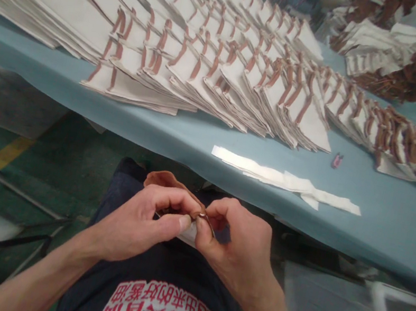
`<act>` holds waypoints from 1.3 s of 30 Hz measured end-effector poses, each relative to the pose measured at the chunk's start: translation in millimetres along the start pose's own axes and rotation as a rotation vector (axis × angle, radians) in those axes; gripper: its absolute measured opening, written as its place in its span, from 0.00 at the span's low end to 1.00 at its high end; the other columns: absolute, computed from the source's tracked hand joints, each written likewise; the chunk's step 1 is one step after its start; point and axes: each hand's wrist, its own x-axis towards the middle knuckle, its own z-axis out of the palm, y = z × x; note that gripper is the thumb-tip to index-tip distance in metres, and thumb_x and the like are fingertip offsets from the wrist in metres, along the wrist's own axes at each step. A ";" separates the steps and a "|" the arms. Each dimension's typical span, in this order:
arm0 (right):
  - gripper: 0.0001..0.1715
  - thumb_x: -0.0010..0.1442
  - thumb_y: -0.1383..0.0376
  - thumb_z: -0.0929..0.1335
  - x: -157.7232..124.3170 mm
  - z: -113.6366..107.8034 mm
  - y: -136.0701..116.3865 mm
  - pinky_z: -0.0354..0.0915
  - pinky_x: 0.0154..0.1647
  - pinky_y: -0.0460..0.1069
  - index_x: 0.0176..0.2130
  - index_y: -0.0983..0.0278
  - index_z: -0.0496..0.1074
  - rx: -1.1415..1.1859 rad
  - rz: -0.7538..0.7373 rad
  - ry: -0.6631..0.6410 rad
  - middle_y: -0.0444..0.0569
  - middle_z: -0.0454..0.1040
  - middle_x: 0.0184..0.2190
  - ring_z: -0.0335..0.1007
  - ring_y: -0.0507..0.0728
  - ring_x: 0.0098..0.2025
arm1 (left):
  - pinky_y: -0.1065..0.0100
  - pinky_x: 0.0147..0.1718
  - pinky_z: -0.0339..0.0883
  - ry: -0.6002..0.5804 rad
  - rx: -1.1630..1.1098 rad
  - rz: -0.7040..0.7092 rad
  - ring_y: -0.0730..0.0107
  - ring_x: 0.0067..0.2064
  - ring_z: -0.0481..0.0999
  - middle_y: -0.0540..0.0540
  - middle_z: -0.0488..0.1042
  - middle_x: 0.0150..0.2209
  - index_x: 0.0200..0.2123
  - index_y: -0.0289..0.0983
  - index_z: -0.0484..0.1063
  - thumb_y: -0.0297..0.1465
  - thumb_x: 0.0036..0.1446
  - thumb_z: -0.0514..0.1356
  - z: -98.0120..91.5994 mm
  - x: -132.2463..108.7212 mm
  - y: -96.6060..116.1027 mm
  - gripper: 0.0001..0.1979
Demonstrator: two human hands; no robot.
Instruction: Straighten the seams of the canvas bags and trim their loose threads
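We see the left hand (pixel 144 219) and right hand (pixel 240 236) pinching a brown piece (pixel 163 178) close together above the lap (pixel 114 195), apparently for fine control of a partly hidden spot, with white strips (pixel 265 173) and overlapped cloth stacks (pixel 238 77) within reach on the counter (pixel 194 140).

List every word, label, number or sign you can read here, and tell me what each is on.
"出来的好酱油": upside down on the wearer's dark garment, beside a creased character I can't read surely.
Larger characters below, same garment: too creased and blurred to read.
No other readable text.
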 end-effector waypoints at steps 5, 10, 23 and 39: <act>0.04 0.63 0.67 0.68 -4.9 4.6 4.9 0.63 0.25 0.45 0.34 0.60 0.70 0.101 0.040 0.004 0.42 0.76 0.24 0.70 0.51 0.23 | 0.70 0.38 0.70 0.018 -0.002 0.002 0.66 0.39 0.78 0.45 0.82 0.39 0.38 0.34 0.81 0.31 0.59 0.60 -0.4 1.3 -1.8 0.10; 0.03 0.64 0.67 0.69 -5.0 3.4 6.8 0.67 0.28 0.47 0.39 0.60 0.70 0.138 0.029 0.031 0.45 0.78 0.30 0.74 0.53 0.28 | 0.72 0.34 0.69 0.030 0.095 -0.003 0.67 0.36 0.77 0.46 0.81 0.37 0.39 0.34 0.81 0.30 0.59 0.59 1.9 2.0 0.1 0.10; 0.07 0.65 0.66 0.71 38.5 -25.5 20.9 0.69 0.46 0.54 0.45 0.61 0.72 0.334 -0.214 -0.260 0.47 0.77 0.36 0.71 0.58 0.40 | 0.77 0.33 0.66 -0.068 0.358 0.266 0.75 0.33 0.77 0.53 0.82 0.34 0.40 0.38 0.82 0.27 0.68 0.60 -25.0 8.6 34.9 0.09; 0.10 0.70 0.66 0.67 28.2 -18.6 17.1 0.59 0.33 0.49 0.34 0.60 0.67 0.225 -0.211 -0.245 0.43 0.73 0.28 0.67 0.54 0.30 | 0.72 0.46 0.70 0.217 0.702 0.558 0.70 0.44 0.80 0.49 0.80 0.40 0.43 0.40 0.72 0.22 0.65 0.61 -7.4 -3.6 14.4 0.08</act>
